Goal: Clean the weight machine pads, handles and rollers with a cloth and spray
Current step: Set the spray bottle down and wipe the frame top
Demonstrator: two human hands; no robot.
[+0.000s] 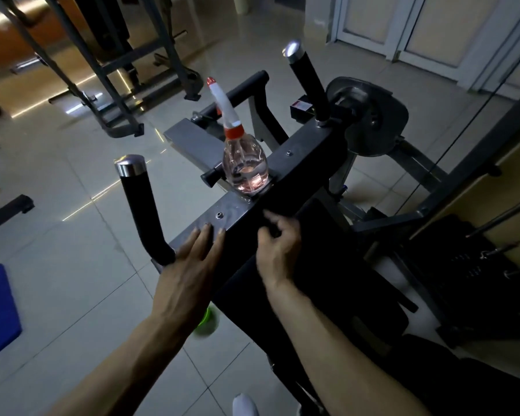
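While the spray bottle [244, 166] stands upright at mid-frame on the crossbar [300, 151], I see its white, orange-tipped nozzle leaning toward 11 o'clock. Its body is clear, rounded plastic holding pinkish liquid. The flat grey metal bar runs from 7 to 1 o'clock, with the left handle [141, 205] and right handle [308, 82], black foam capped in chrome, rising from it. My left hand [189, 265] lies flat on the bar, fingers straight. My right hand [278, 250] curls its fingers over the dark pad [327, 250]; I cannot tell whether it grips anything
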